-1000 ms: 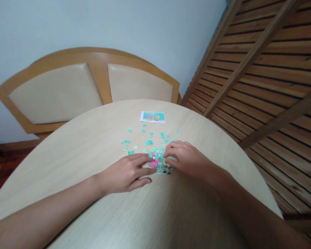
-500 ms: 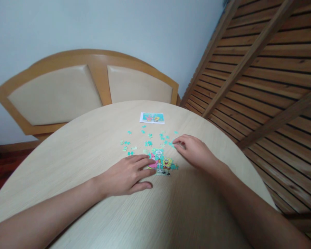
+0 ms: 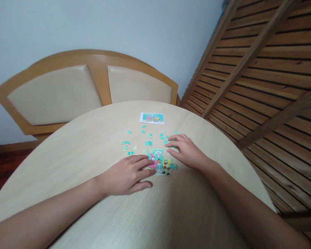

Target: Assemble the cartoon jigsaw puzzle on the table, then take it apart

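Note:
A partly joined jigsaw puzzle [image 3: 159,162] lies on the table, its cartoon figures pink, pale and yellow. My left hand [image 3: 128,174] rests flat at its left side, fingers spread, the fingertips over the pink figure. My right hand [image 3: 186,148] is at the upper right of the puzzle, with thumb and fingers apart and no piece visible between them. Loose teal puzzle pieces [image 3: 148,143] are scattered beyond the joined part, and some near the right fingertips are partly covered by that hand.
A printed picture card [image 3: 152,118] with the same cartoon figures lies farther back on the round wooden table [image 3: 80,145]. Behind the table stands a bench with a padded backrest [image 3: 54,93] against the wall. Slatted wooden panels [image 3: 269,76] rise on the right.
My right hand has shifted a little to the left, towards the joined puzzle, and its thumb and fingers have spread apart. My left hand has stayed in place.

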Demonstrator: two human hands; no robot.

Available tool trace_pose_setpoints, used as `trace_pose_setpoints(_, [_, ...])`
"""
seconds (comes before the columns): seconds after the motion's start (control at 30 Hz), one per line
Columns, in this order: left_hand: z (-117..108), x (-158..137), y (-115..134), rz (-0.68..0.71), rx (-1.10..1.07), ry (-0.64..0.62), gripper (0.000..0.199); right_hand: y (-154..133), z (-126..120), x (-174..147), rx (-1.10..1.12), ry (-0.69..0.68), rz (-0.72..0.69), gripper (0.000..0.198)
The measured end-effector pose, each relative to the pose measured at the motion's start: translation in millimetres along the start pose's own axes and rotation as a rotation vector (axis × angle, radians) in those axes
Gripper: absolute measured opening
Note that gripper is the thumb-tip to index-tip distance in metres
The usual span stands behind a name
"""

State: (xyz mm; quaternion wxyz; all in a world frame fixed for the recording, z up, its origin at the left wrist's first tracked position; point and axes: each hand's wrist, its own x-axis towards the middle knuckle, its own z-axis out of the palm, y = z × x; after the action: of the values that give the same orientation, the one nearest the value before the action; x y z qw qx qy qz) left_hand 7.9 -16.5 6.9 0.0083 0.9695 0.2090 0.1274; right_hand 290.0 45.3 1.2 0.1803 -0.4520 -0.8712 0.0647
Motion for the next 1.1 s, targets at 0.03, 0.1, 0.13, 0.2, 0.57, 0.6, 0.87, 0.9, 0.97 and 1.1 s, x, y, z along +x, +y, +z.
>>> trace_pose_setpoints(0.03, [0, 0, 0, 0.0, -0.005, 0.005, 0.039, 1, -2, 0, 0.011, -0.005, 0.012, 0.02])
trace_pose_setpoints(0.1, [1, 0, 0, -0.008, -0.02, 0.023, 0.038, 1, -6, -1, 0.03, -0.027, 0.033, 0.017])
trace_pose_setpoints(0.13, [1, 0, 0, -0.013, -0.026, 0.03, 0.037, 0, -8, -2, 0.036, -0.041, 0.043, 0.016])
trace_pose_setpoints(0.2, [1, -1, 1, -0.016, -0.034, 0.037, 0.036, -1, -11, -3, 0.043, -0.065, 0.062, 0.015])
trace_pose_setpoints(0.57, [-1, -1, -10, -0.299, -0.135, 0.247, 0.025, 3, -11, -4, 0.072, -0.102, 0.072, 0.021])
trace_pose_setpoints(0.6, [0, -1, -11, -0.315, -0.142, 0.247, 0.024, 3, -10, -4, 0.075, -0.104, 0.075, 0.02])
trace_pose_setpoints(0.87, [9, -4, -17, -0.373, -0.172, 0.235, 0.02, 5, -10, -5, 0.092, -0.109, 0.095, 0.017])
trace_pose_setpoints(0.9, [9, -4, -17, -0.366, -0.175, 0.229, 0.019, 6, -10, -5, 0.098, -0.108, 0.092, 0.017])
trace_pose_setpoints(0.97, [9, -4, -17, -0.348, -0.18, 0.212, 0.019, 6, -9, -5, 0.109, -0.109, 0.09, 0.016])
trace_pose_setpoints(1.1, [8, -3, -16, -0.321, -0.19, 0.201, 0.02, 7, -8, -5, 0.12, -0.12, 0.102, 0.016])
